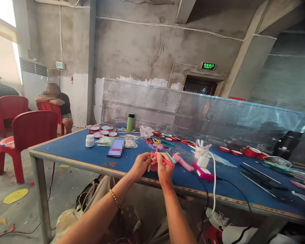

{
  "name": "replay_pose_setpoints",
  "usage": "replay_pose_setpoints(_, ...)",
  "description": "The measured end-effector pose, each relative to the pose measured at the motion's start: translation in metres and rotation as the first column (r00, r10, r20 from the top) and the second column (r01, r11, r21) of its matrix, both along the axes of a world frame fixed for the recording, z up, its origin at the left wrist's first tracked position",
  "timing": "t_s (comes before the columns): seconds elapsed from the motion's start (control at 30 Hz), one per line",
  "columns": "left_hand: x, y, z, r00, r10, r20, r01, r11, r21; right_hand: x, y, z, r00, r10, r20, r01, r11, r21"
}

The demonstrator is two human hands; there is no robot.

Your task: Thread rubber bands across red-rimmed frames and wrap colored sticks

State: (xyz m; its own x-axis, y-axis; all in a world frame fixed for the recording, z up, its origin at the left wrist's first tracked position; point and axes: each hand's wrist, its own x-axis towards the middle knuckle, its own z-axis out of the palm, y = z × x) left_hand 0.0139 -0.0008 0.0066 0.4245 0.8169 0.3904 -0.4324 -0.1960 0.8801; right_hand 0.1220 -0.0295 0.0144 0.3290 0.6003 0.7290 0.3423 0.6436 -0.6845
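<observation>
My left hand [141, 163], with a gold bead bracelet at the wrist, is closed around a thin pale stick [150, 162] held nearly upright at the table's front edge. Close beside it, my right hand [165, 172] grips a red pen-like tool [165, 159], its tip pointing toward the left fingers. A teal strip [170, 157] shows just behind the red tool; whether it belongs to it I cannot tell. What lies between the fingertips is too small to make out. A pink curved object [183, 162] lies right of my hands.
On the blue table [73, 149] stand a white jar [89, 141], a green bottle [130, 122], a phone [116, 148] and a cup of pens [201, 151]. A magenta box [203, 172] with cables sits right. Red-rimmed discs [251, 151] lie beyond. A mesh panel [147, 105] borders the back.
</observation>
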Motion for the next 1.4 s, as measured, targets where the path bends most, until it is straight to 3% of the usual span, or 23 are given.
replay_pose_setpoints(1.03, 0.0016, 0.0017, -0.0010, 1.000, -0.002, 0.006, 0.002, 1.000, 0.002, 0.0017, -0.0002, 0.0000, 1.000, 0.002, 0.003, -0.002, 1.000, 0.000)
replay_pose_setpoints(1.4, 0.0015, 0.0017, -0.0007, 1.000, -0.005, -0.014, 0.005, 1.000, 0.005, 0.0026, 0.0006, 0.0003, 0.998, -0.056, 0.018, 0.056, 0.998, -0.002)
